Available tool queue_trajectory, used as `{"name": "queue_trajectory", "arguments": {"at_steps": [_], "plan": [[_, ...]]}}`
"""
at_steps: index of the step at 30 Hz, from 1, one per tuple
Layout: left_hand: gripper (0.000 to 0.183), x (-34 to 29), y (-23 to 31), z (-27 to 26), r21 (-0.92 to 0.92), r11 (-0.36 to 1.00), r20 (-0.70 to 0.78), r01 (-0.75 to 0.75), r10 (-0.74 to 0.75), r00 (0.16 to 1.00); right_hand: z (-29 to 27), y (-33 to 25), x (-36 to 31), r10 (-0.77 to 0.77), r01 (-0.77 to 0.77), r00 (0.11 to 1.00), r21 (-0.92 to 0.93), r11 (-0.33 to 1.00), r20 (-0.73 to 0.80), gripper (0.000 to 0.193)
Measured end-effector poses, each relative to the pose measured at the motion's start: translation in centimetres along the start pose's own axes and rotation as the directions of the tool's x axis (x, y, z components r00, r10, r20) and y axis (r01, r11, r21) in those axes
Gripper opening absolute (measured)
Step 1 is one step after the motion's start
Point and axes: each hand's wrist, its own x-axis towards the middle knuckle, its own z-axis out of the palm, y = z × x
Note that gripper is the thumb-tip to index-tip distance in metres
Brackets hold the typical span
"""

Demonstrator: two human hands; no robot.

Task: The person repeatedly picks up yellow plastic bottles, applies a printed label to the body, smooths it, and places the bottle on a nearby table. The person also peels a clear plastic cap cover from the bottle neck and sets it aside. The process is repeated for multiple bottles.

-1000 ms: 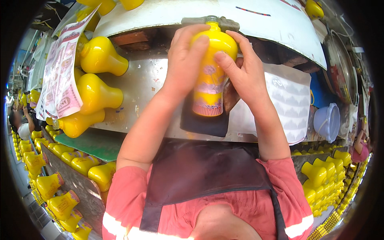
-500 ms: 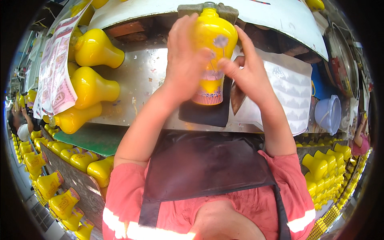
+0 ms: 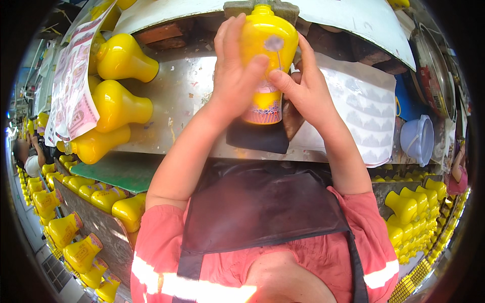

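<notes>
A glossy yellow vase-shaped bottle (image 3: 270,38) lies in front of me, narrow neck pointing away. It bears a pale flower motif on its front and a patterned band around its base. My right hand (image 3: 305,86) grips its right side, thumb on the front and fingers partly hidden behind. On the left side my left hand (image 3: 235,73) is pressed to the bottle, its fingers fairly straight and its thumb, a little blurred, over the front. The neck rests at a grey padded support (image 3: 288,12); a dark cloth pad (image 3: 257,140) lies under the base.
Several plain yellow bottles (image 3: 124,103) lie at left, beside a hanging printed sheet (image 3: 76,96). White decal sheets (image 3: 356,106) lie to the right, near a pale blue bucket (image 3: 418,140). Rows of yellow bottles (image 3: 404,207) stand low on both sides. Other people work at the far edges.
The bottle has shifted slightly away from me and seems turned a little, its flower motif now further left. My left thumb has moved on the bottle's front; both hands remain at the bottle.
</notes>
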Motion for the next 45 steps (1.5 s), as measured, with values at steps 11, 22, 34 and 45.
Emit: {"name": "queue_trajectory", "arguments": {"at_steps": [11, 22, 34, 45], "plan": [[0.076, 0.1, 0.4, -0.2, 0.066, 0.997, 0.003, -0.028, 0.027, 1.000, -1.1, -0.1, -0.7, 0.083, -0.083, 0.993, -0.003, 0.997, 0.084, 0.089], [0.088, -1.4, 1.5, -1.6, 0.199, 0.980, 0.118, -0.029, 0.006, 0.993, -1.5, 0.2, -1.0, 0.088, -0.090, 0.992, 0.024, 0.996, 0.090, 0.089], [0.105, -1.4, 1.2, -1.6, 0.203, 0.978, 0.171, -0.047, 0.012, 0.985, -0.3, 1.5, -0.9, 0.003, -0.003, 1.000, -0.002, 1.000, 0.028, 0.096], [0.108, -1.4, 0.7, -1.6, 0.192, 0.979, 0.177, -0.060, 0.026, 0.984, -0.5, 1.9, -0.8, -0.012, 0.013, 0.999, -0.012, 1.000, 0.039, 0.098]]}}
